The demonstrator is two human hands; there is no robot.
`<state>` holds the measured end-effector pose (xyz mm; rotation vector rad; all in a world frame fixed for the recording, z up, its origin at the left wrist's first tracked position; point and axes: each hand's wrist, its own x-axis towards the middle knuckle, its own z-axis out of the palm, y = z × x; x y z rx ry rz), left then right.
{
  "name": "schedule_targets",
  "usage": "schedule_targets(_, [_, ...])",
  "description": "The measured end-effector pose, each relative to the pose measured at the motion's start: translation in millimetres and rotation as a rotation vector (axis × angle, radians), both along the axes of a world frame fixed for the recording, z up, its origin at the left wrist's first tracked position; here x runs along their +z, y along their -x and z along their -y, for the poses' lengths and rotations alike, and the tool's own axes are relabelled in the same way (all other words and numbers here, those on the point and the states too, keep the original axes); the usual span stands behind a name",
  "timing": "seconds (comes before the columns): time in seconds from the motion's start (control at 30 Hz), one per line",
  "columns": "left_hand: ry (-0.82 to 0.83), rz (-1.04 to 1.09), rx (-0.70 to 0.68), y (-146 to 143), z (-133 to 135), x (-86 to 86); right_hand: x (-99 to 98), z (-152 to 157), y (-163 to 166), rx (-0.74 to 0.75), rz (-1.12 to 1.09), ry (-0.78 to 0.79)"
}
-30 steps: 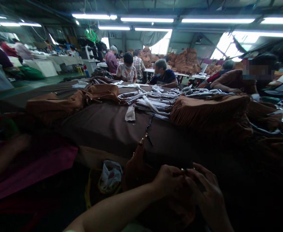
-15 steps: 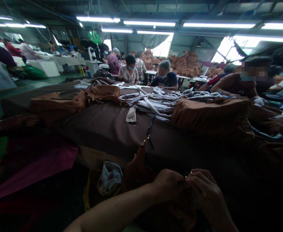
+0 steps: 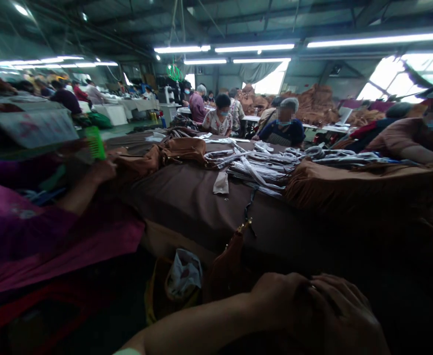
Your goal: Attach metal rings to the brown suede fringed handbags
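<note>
My left hand and my right hand meet low in the frame, fingers curled and pressed together over a dark brown piece that I cannot make out. A small metal glint shows between them. A brown suede bag with a gold clasp hangs off the table edge just left of my left hand.
A long brown-covered table carries brown fringed bags, white wrapped strips and more brown bags. A co-worker in pink sits at left holding a green comb. Other workers sit at the far side.
The view has swung left and up, bringing the co-worker in pink and the green comb into sight. My hands stay together and sit lower in the frame.
</note>
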<state>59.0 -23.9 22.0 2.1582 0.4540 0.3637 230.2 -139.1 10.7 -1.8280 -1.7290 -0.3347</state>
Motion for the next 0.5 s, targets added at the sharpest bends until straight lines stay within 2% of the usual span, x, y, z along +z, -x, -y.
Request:
schedule_targets(0.07, [-0.018,0.101,0.143,17,-14,8.5,-3.0,-1,-6,0.003,0.037,-0.047])
schedule_targets(0.2, [-0.182,0.343,0.58,56,-60,27.2,2.5,-11,-3,0.112,0.153,-0.083])
schedule_targets(0.23, [-0.19,0.343,0.622,63,-73,29.1,5.2,-18,4,0.099,0.122,-0.081])
schedule_targets(0.3, [-0.081,0.262,0.569,73,-94,27.5,10.5,-35,23,0.036,-0.017,-0.072])
schedule_targets(0.37, [0.103,0.192,0.441,77,-107,20.4,15.5,-57,46,0.031,-0.146,-0.044])
schedule_targets(0.43, [0.258,0.205,0.357,77,-111,11.6,20.8,-79,67,0.025,-0.218,-0.028])
schedule_targets(0.5, [0.359,0.275,0.337,76,-109,4.3,27.5,-98,84,0.031,-0.245,-0.047])
